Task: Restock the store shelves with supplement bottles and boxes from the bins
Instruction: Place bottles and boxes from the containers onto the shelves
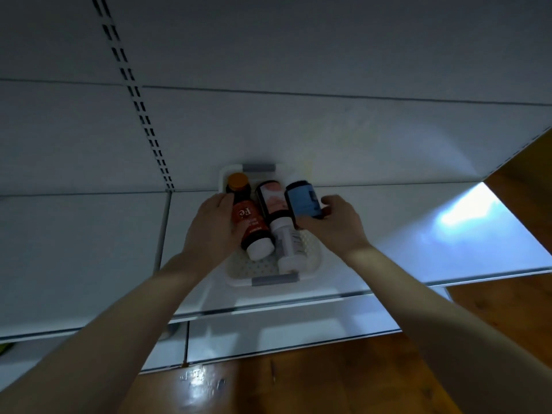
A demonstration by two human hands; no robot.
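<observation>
Setting: A white perforated bin (239, 268) with grey handles sat on a white shelf (89, 249), pushed up to the back panel, with a slotted upright (140, 106) to its left. Wooden floor (298, 383) showed below.
Left hand: The left hand (213, 225) curled along the side of a red-labelled bottle (249, 222) marked "Fe", grasping it. The bottle lay in the bin's left side, white cap toward the camera.
Right hand: The right hand (331, 222) pinched a blue-labelled bottle (303, 201) between thumb and bent fingers at the bin's right side.
Between them: A pink-labelled bottle (270, 201) and a white bottle (286, 243) lay along the bin's middle.
Far corner: An orange cap (238, 179) showed just behind the red-labelled bottle. Whether it belonged to a separate bottle could not be told.
</observation>
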